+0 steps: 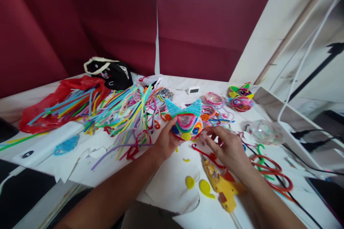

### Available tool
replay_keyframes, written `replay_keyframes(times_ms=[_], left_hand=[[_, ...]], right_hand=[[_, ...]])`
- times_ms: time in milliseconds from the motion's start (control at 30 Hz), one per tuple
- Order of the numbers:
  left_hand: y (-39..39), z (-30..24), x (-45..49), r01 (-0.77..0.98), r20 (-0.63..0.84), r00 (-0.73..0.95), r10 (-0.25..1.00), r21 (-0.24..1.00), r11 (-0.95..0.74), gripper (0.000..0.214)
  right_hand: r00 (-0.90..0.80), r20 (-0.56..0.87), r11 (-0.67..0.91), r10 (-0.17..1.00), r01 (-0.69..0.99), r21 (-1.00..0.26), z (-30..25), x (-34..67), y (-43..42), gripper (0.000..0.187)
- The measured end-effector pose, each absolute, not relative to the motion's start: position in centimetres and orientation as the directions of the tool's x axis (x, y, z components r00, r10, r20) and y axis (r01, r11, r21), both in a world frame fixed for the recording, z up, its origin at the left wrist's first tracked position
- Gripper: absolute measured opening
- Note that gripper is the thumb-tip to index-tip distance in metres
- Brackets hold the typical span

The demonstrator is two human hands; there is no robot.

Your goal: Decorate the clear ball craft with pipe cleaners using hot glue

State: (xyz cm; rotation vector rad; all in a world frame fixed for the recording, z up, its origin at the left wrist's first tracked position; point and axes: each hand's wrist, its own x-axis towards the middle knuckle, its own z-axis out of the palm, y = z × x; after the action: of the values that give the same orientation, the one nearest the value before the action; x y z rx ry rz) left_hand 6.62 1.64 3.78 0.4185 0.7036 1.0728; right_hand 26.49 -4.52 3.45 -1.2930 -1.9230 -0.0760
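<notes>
My left hand [169,139] is closed round the lower left side of a colourful pipe-cleaner animal face [186,123]. The face has two pointed light-blue ears, dark blue eyes, a yellow nose and a clear patch on its forehead. At its right side is my right hand [224,145], thumb and fingers drawn together; what they pinch, if anything, is too small to make out. Below that hand a yellow hot glue gun [221,188] lies on the table. Beside the gun are two yellow pipe-cleaner coils, a round one [189,182] and one with a tail [205,188].
Loose pipe cleaners [126,109] spread across the left, some in a red plastic bag [29,118]. A black bag [114,75] and a small digital display [193,90] stand behind. Red-handled scissors [282,182], black cables and a clear plastic piece [264,131] lie right.
</notes>
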Motion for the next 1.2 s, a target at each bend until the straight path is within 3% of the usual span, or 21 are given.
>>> replay_keyframes(times_ms=[167,467,833,1067,1200], left_hand=[[1.5,3.5,6.8,-0.635,-0.307,0.314,0.899,0.636,0.439,0.021],[2.0,2.6,6.6,-0.646,-0.141,0.35,0.926,0.68,0.347,0.039],[1.7,2.7,6.8,-0.618,-0.142,0.307,0.941,0.722,0.311,0.043],[1.3,3.1,6.7,-0.617,-0.083,0.346,0.935,0.731,0.293,0.06],[1.0,3.6,6.8,-0.61,-0.055,0.341,0.938,0.746,0.265,0.058]], right_hand=[[-0.174,0.651,0.487,0.739,0.806,-0.337,3.0,25.9,-4.5,0.026],[-0.19,0.6,0.481,0.777,0.795,-0.37,3.1,26.1,-4.5,0.028],[-0.229,0.613,0.511,0.756,0.791,-0.336,2.9,26.0,-4.6,0.027],[-0.221,0.628,0.5,0.746,0.809,-0.309,2.7,26.1,-4.7,0.026],[-0.226,0.619,0.484,0.752,0.827,-0.287,2.6,26.0,-4.9,0.025]])
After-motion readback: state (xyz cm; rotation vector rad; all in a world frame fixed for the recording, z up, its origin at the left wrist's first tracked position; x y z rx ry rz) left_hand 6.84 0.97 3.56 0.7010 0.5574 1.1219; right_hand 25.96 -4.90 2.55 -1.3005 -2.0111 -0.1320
